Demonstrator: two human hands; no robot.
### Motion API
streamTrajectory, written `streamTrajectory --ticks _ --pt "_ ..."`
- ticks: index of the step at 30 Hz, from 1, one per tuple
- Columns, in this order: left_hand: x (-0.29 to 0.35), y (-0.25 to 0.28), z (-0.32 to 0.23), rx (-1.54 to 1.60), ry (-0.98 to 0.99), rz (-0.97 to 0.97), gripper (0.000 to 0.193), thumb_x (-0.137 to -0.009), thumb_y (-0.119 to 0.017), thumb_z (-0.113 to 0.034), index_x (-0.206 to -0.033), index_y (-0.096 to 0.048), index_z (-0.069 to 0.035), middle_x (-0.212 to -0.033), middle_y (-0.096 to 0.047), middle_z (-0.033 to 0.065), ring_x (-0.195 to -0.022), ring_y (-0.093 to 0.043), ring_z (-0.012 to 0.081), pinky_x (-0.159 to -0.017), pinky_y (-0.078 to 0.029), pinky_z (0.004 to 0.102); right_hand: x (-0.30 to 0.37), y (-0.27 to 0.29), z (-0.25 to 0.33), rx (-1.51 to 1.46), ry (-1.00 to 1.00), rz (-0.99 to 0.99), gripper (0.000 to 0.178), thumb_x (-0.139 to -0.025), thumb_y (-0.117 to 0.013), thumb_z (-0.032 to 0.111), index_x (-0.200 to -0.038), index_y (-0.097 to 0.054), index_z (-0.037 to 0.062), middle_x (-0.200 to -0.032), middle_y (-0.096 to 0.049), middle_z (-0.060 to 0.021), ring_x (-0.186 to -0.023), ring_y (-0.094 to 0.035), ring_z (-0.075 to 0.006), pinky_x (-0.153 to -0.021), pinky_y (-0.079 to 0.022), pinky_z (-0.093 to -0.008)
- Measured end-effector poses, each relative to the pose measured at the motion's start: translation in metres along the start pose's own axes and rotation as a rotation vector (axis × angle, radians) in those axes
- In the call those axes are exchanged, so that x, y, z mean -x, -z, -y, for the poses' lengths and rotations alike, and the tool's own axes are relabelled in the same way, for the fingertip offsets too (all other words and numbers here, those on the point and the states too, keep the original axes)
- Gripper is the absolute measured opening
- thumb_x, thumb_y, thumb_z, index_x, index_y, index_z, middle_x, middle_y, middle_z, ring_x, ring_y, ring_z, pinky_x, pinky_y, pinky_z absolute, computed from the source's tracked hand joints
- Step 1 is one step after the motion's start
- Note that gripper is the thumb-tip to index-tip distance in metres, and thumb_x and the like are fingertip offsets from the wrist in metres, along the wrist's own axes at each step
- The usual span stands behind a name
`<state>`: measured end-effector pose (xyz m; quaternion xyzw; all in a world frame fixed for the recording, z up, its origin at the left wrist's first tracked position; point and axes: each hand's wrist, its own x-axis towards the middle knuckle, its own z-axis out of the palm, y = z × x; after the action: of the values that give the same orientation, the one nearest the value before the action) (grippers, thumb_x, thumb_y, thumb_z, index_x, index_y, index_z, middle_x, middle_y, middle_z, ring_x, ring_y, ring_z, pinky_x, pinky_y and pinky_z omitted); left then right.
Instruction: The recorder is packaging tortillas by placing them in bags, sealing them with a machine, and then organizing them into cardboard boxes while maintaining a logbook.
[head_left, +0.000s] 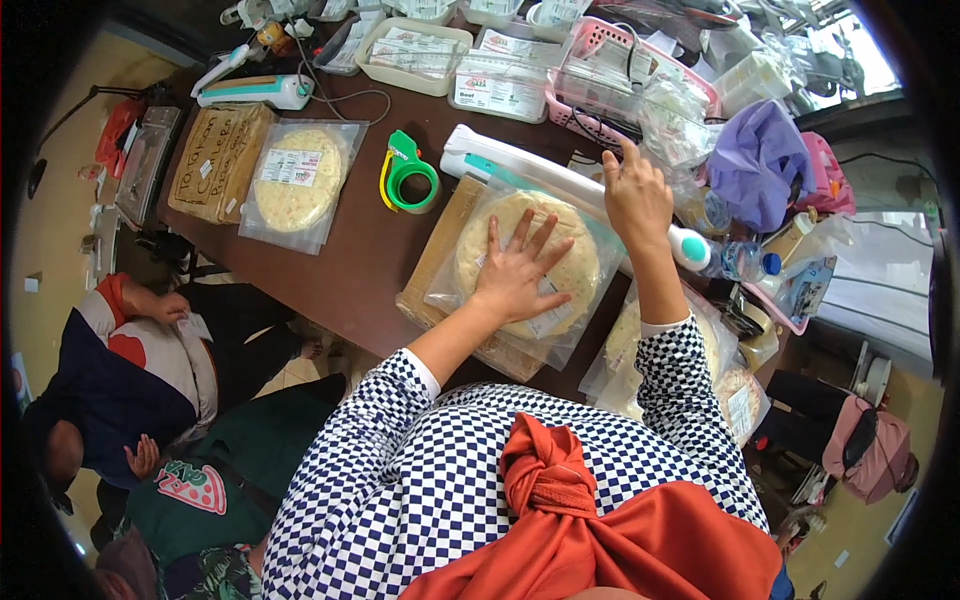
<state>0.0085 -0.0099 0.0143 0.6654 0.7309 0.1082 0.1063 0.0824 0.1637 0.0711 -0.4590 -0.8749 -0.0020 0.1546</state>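
Nearest you: your checked sleeves and the orange knotted cloth (590, 520) at your chest fill the lower edge.
Left hand (515, 270): spread flat, fingers splayed, pressing down on the round flatbread in its clear bag (530, 265); nothing gripped.
Right hand (635, 195): resting on the long white sealer bar (560, 185), fingers loosely curled, forefinger lifted; it pushes rather than grasps.
Bag in hand: lies on a brown cardboard sheet (440, 250) near your table edge, its far end at or under the sealer bar; whether the seam is closed you cannot tell from here.
Done, as it looks: one bagged, labelled flatbread (300, 180) lies apart on your left, beside a stack of brown boards (215, 160); more bagged rounds (720, 375) sit by your right elbow, sealed or not unclear.
Left, by my judgement: this bag's seal, then whatever the right pile needs.
Farther out: green tape dispenser (410, 175) just beyond the board; trays of labels (415, 50) and a pink basket (625, 75) at the dark table (370, 250) far side.
Beside you: other people's laps and hands (170, 305) at lower left, clear of your work.
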Motion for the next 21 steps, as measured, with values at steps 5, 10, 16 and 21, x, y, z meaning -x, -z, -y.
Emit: streamTrajectory --ticks 5,10,16,21 --pt "-0.004 -0.001 -0.001 0.064 0.018 0.016 0.073 -0.068 -0.048 -0.061 -0.131 -0.029 -0.031 -0.142 -0.010 0.0048 -0.131 0.000 0.0282 -0.095 0.004 0.0621 0.010 -0.059 -0.021 -0.125 -0.054 0.212 0.039 -0.087 -0.032 0.039 -0.093 -0.055 0.0082 -0.080 -0.060 -0.0161 -0.077 -0.056 -0.0333 -0.070 -0.043 -0.0433" --pt "-0.007 0.001 0.004 0.128 0.025 0.012 0.073 -0.067 -0.050 -0.060 -0.131 -0.030 -0.029 -0.142 -0.010 0.0055 -0.131 -0.001 0.0284 -0.095 0.005 0.0621 -0.003 -0.054 -0.020 -0.293 -0.248 0.531 0.050 -0.086 -0.026 0.047 -0.097 -0.056 0.0085 -0.092 -0.058 -0.0210 -0.090 -0.053 -0.0383 -0.076 -0.040 -0.0446" --pt "0.007 -0.005 0.008 0.170 0.039 -0.077 0.077 -0.064 -0.054 -0.059 -0.130 -0.031 -0.027 -0.141 -0.014 0.0069 -0.131 -0.005 0.0289 -0.095 0.003 0.0626 0.000 -0.075 -0.021 -0.439 -0.173 0.580 0.051 -0.085 -0.029 0.046 -0.103 -0.056 0.0061 -0.103 -0.054 -0.0211 -0.095 -0.050 -0.0385 -0.083 -0.038 -0.0426" --pt "0.002 -0.033 0.002 0.155 -0.074 -0.292 0.078 -0.060 -0.058 -0.058 -0.126 -0.037 -0.021 -0.138 -0.019 0.0139 -0.129 -0.009 0.0313 -0.094 0.002 0.0649 0.006 -0.096 -0.054 -0.645 -0.132 0.624 0.051 -0.088 -0.031 0.043 -0.103 -0.055 0.0003 -0.091 -0.060 -0.0179 -0.081 -0.056 -0.0286 -0.073 -0.041 -0.0366"
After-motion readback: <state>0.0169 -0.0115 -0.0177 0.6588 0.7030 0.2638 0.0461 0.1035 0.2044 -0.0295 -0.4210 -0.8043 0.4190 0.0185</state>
